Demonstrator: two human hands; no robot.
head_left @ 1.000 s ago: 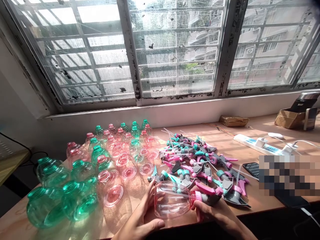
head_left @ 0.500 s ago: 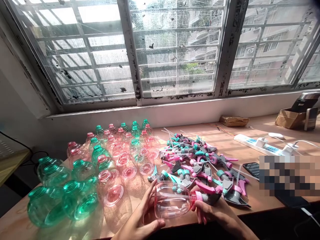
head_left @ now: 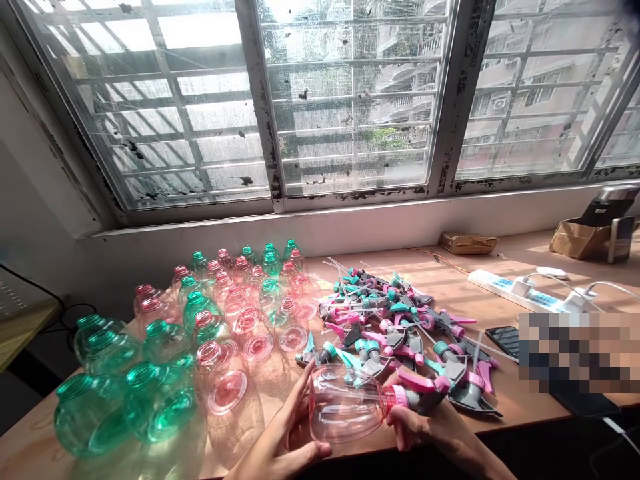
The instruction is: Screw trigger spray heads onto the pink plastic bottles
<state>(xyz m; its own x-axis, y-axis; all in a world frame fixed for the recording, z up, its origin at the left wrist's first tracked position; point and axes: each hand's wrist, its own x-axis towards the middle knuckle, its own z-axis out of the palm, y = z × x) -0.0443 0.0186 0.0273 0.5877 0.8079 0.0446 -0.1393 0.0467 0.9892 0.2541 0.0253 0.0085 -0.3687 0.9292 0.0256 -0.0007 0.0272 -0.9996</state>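
**Ana:** Your left hand point(head_left: 280, 447) is right at the near edge of the table point(head_left: 500, 260). Your fingers are wrapped around the fat end of the pink bottle point(head_left: 345, 407).

**Ben:** The bottle lies on its side, and its neck points right. Your right hand point(head_left: 425, 427) is closed on the spray head point(head_left: 420, 390), right where it joins the neck. So you hold it tight at both ends, just above the table.

**Ana:** Just past your hands is a big pile of spray heads point(head_left: 395, 320). They are pink, green and grey. The pile almost touches your bottle.

**Ben:** To the left, lots of open bottles point(head_left: 200, 333) stand close together, pink ones and green ones. The nearest are just beside your left hand.

**Ana:** On the right, a phone point(head_left: 503, 337) lies near the pile.

**Ben:** Farther right is a white power strip point(head_left: 520, 290) with plugs in it. A brown box point(head_left: 575, 237) sits at the far right.

**Ana:** Far off, behind it all, is the big window point(head_left: 350, 100).
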